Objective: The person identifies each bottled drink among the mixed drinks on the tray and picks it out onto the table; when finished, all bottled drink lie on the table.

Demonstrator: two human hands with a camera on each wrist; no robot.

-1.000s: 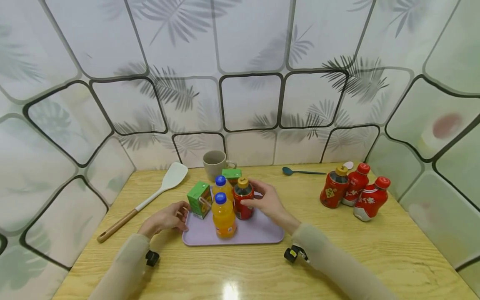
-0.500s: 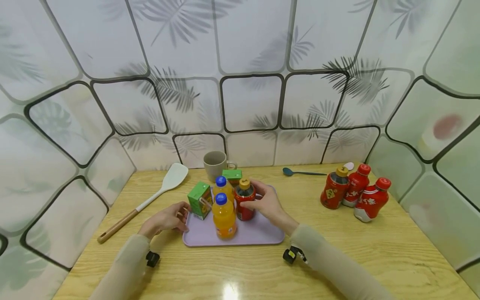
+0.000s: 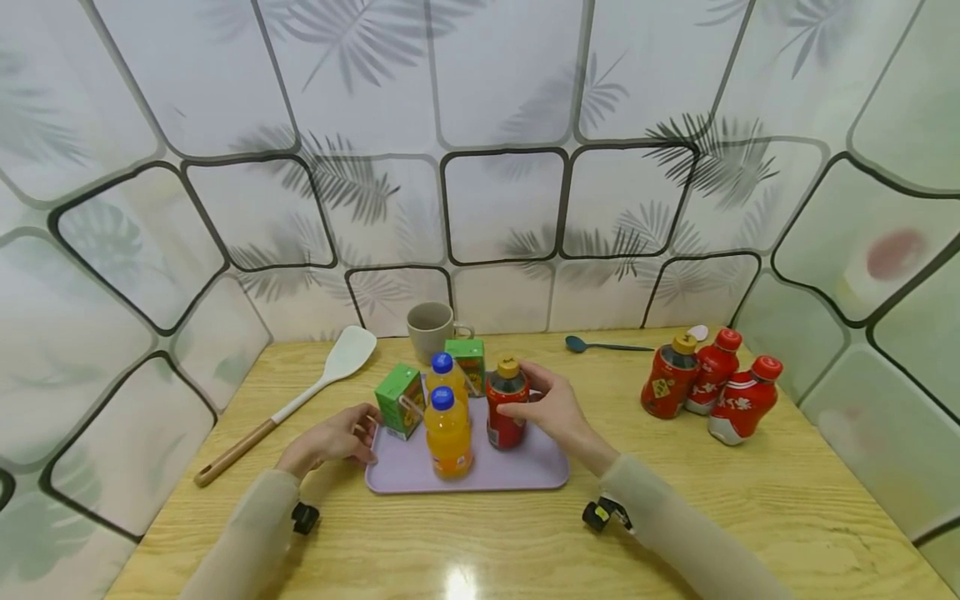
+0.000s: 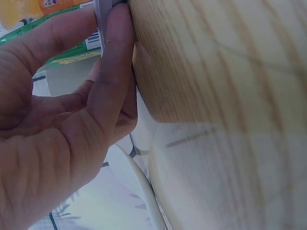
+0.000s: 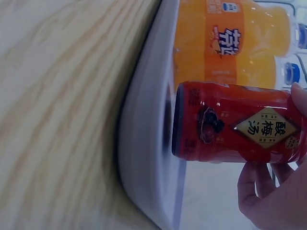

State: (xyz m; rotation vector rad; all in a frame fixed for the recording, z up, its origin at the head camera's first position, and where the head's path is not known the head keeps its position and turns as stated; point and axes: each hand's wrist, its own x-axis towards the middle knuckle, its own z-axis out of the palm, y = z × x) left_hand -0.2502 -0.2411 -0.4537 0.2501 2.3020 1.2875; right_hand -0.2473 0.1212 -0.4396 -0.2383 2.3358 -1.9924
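My right hand [image 3: 552, 412] grips a red plum drink bottle [image 3: 506, 421] with a gold cap, over the right half of a lilac tray [image 3: 525, 475]. Whether the bottle's base touches the tray I cannot tell. At the tray's left edge, my left hand [image 4: 72, 96] pinches the rim between thumb and fingers. Two orange juice bottles [image 3: 449, 442] with blue caps stand one behind the other mid-tray. A green drink carton [image 3: 399, 404] is close to my left fingertips, and a second green carton [image 3: 470, 367] stands behind the juice.
Behind the tray is a grey mug [image 3: 430, 327]. A white spatula [image 3: 350, 354] with a wooden handle lies left. A dark spoon [image 3: 607, 345] lies at the back right, near another gold-capped bottle [image 3: 670, 383] and two red-and-white bottles [image 3: 742, 404]. Patterned cloth [image 3: 502, 208] encloses the table.
My right hand has shifted the plum drink bottle rightward and slightly nearer, away from the juice bottles. More of the rear green carton now shows. The left hand stays at the tray's rim.
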